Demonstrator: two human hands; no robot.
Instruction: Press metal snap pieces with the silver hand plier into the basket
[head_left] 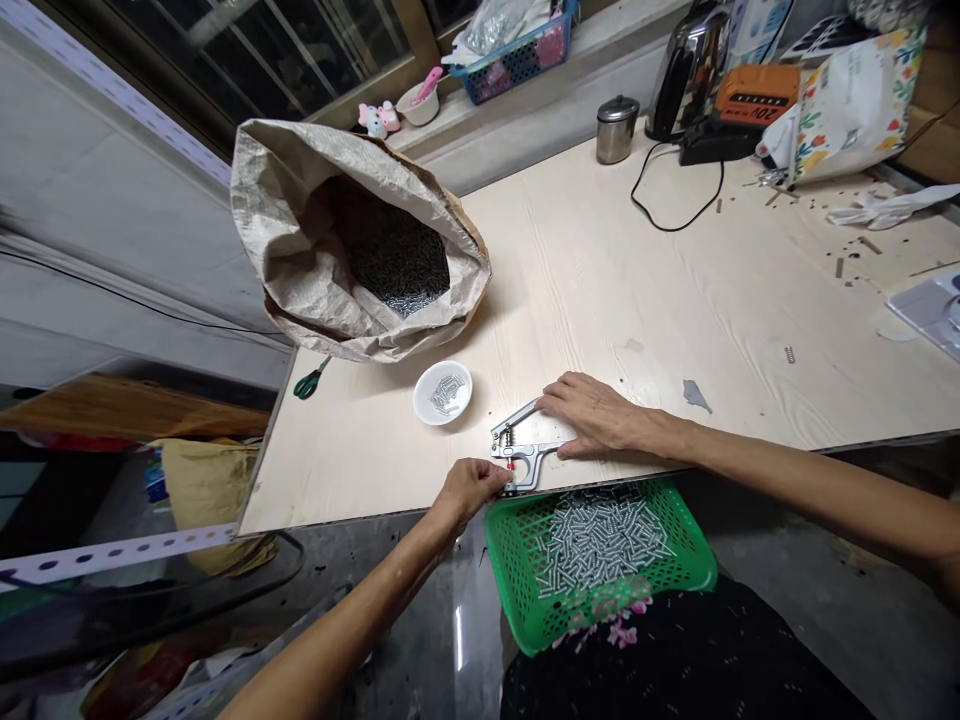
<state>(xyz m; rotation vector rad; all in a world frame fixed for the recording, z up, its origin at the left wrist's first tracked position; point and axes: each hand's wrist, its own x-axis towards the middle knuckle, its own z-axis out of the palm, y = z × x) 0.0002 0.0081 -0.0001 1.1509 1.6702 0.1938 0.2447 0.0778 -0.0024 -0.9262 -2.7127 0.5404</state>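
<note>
A pair of silver snap-fastener pliers (531,462) lies at the table's front edge, its handles spread apart. My right hand (592,415) holds the handle ends, fingers on the upper one and thumb by the lower one. At the jaw, close to a small red part, the fingertips of my left hand (474,484) are pinched together; whatever is between them is too small to make out. Just below the edge, a green basket (517,600) holds many small metal springs (604,540). A white bowl (443,393) with small metal pieces stands behind my left hand.
A large open sack (289,290) of dark metal pieces stands at the back left, with green-handled scissors (311,380) beside it. Toward the back right are a lidded metal cup (618,130), a kettle (686,75) and an orange battery (756,95). One spring (790,355) lies at right.
</note>
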